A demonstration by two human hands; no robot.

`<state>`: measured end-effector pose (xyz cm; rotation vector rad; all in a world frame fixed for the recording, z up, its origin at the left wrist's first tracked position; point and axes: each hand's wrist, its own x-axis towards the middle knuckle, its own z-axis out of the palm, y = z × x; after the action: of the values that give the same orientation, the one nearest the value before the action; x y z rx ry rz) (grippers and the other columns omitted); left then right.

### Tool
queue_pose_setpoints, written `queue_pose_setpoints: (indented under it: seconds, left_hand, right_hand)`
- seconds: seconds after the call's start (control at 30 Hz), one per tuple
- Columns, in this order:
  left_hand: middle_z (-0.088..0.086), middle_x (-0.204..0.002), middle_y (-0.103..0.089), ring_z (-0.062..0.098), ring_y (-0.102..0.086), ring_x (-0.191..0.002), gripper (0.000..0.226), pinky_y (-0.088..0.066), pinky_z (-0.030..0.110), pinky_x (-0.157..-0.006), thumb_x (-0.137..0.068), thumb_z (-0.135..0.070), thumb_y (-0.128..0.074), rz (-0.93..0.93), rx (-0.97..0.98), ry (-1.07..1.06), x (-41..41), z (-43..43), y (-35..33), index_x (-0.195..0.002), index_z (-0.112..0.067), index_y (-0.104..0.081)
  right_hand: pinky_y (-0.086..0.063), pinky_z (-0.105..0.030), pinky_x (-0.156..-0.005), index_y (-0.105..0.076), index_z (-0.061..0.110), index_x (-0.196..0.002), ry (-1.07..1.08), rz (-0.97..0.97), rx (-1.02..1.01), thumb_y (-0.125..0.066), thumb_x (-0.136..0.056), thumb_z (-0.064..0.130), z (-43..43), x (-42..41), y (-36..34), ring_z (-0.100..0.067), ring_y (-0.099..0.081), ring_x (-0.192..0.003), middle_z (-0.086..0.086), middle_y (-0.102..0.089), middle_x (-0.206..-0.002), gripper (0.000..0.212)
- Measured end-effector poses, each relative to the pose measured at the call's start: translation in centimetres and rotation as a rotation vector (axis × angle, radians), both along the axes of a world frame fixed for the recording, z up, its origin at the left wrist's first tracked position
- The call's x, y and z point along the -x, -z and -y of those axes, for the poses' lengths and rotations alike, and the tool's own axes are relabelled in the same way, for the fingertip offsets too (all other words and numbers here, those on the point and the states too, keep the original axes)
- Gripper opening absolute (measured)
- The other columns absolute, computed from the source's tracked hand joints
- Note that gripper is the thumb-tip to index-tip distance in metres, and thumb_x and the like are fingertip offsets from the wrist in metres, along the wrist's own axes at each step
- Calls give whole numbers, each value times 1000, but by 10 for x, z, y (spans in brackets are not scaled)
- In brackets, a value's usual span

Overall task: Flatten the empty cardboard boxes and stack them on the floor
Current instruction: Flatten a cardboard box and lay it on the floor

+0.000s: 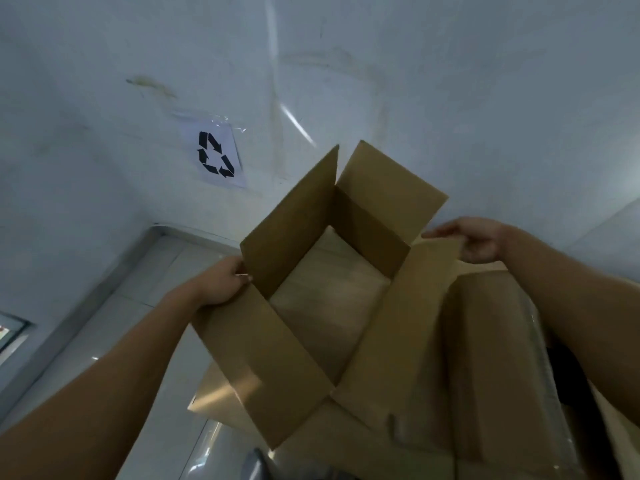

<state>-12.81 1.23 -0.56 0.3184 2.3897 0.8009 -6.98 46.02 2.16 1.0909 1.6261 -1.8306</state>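
I hold a brown cardboard box (270,362) up in front of me, open at both ends so I look straight through it. Its flaps stick out on all sides. My left hand (221,282) grips the left corner where two flaps meet. My right hand (474,239) pinches the far edge of the right flap. Through the box and below it lies flat cardboard (329,306) on the floor. Another brown box (498,358) with clear tape along it stands at the right, partly hidden by my right forearm.
A white wall (415,81) rises ahead, with a paper recycling sign (214,154) taped to it. Pale glossy floor tiles (145,306) run along a grey skirting at the left. A dark object (256,462) shows at the bottom edge.
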Motion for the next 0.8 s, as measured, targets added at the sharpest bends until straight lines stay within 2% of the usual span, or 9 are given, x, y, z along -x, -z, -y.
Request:
queue_pose_setpoints:
  seconds: [0.13,0.23,0.3,0.37,0.43,0.5,0.53,0.63,0.8]
  left_hand:
    - [8,-138,-54,28,-51,-127,51,-37,39,-104,-98,-40,-47,37,-79,-50,-5,-13,8,-142,-13,-44]
    - [9,-143,-52,30,-50,-129,57,-36,37,-102,-98,-48,-42,14,-175,-126,-9,-26,11,-145,-15,-42]
    - [6,-146,-49,27,-48,-131,54,-36,35,-102,-99,-46,-41,-50,-297,-123,-12,-36,9,-147,-21,-39]
    - [3,-149,-46,19,-45,-130,51,-37,34,-102,-101,-40,-39,-166,-425,-90,-13,-46,5,-151,-28,-33]
    - [6,-145,-50,11,-52,-116,50,-40,27,-96,-102,-38,-37,-238,-477,-73,-12,-55,2,-151,-27,-33]
    - [10,-140,-54,7,-56,-102,49,-44,22,-87,-103,-37,-36,-261,-468,-54,-12,-57,4,-150,-24,-35]
    - [9,-142,-53,11,-58,-107,49,-46,25,-90,-103,-36,-35,-268,-452,-22,-10,-55,6,-150,-25,-34]
    - [1,-155,-38,28,-41,-138,50,-39,41,-107,-102,-39,-34,-273,-412,102,0,-41,10,-151,-36,-28]
    - [-3,-158,-32,25,-38,-139,56,-40,44,-109,-92,-58,-35,-243,-350,250,10,-14,10,-147,-52,-25]
  right_hand:
    - [-52,-51,-99,-37,8,-147,212,-232,295,-58,-93,39,19,-6,-1,-45,-57,-124,-28,-47,-146,66]
    - [-52,-60,-90,-23,20,-156,155,-166,139,-68,-73,69,63,-32,-1,-51,-39,-136,-20,-25,-160,107]
    - [-53,-61,-83,-19,32,-157,13,-134,-32,-65,-63,81,105,-51,-6,-53,-28,-141,-14,-15,-164,116]
    - [-49,-62,-90,-18,34,-156,-138,-109,-181,-61,-69,80,148,-61,-10,-49,-29,-141,-9,-18,-163,108]
    - [-53,-56,-91,-30,19,-151,-173,-65,-285,-64,-83,61,175,-62,-9,-39,-52,-121,-12,-43,-144,86]
    - [-59,-44,-73,-50,7,-125,-125,-73,-366,-55,-96,31,184,-60,-13,-26,-60,-88,-11,-59,-110,38]
    - [-57,-38,-63,-55,6,-109,-59,-100,-380,-48,-97,21,182,-59,-15,-25,-60,-78,-12,-61,-96,21]
    - [-47,-31,-56,-55,9,-91,189,-189,-357,-39,-97,15,170,-55,-22,-25,-54,-68,-11,-55,-76,18]
    - [-54,-39,-72,-60,14,-116,434,-218,-275,-37,-101,42,154,-40,-12,-30,-63,-88,-13,-67,-103,39]
